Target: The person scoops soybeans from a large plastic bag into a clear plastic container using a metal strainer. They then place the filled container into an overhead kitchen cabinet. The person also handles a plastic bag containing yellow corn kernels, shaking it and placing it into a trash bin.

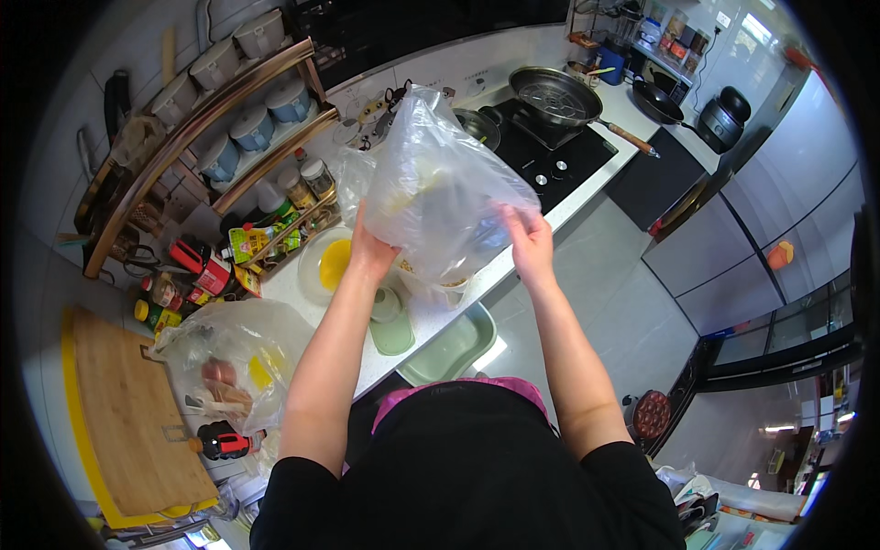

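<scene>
Both my hands hold up a large clear plastic bag (440,185) above the white counter (364,364). My left hand (372,249) grips its lower left side, and my right hand (529,240) pinches its right edge. Something pale yellow shows faintly through the film. Beneath the bag is a container with brownish bits, mostly hidden. A clear bowl with a yellow inside (335,264) stands left of my left wrist. A small round container (386,304) and a pale green tray (393,335) sit nearer to me.
A green bin (454,347) hangs at the counter's front edge. On the hob (536,172) rests a wooden-handled pan (555,96). Left are sauce bottles (199,265), a filled plastic bag (240,364), a wooden cutting board (130,412) and a rack (275,151) with drawers.
</scene>
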